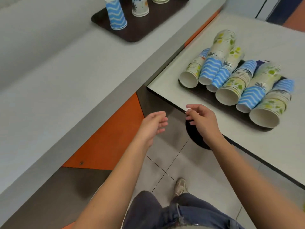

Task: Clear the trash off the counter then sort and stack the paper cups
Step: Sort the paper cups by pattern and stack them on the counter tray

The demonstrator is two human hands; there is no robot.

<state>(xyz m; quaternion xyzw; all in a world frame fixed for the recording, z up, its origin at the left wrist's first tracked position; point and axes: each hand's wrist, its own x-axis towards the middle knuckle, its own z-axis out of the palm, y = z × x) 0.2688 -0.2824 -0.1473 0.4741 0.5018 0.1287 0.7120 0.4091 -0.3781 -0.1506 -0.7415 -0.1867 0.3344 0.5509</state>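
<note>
Paper cups [234,83] lie on their sides in nested, mixed stacks on a dark tray [206,95] on the right desk [270,38], mouths toward the near edge. Patterns: blue zigzag, green leaf, pale floral, jumbled together. Three more cup stacks stand upside down on a second dark tray [137,28] at the far end of the left desk [49,83]: a blue zigzag stack [116,14], a floral stack [140,7], and a green stack [160,0] cut off by the frame top.

Both desks have pale grey tops. The left one has an orange panel [107,142] below its edge. Floor [165,162] is grey tile.

Left hand [153,126] and right hand [201,119] hang over the gap between the desks, apart from each other. Each grip is loose, fingers half curled, holding nothing. The right fingertips sit just at the right desk's corner; whether they touch it cannot be told. A shoe [180,186] and jeans [165,212] show below.
</note>
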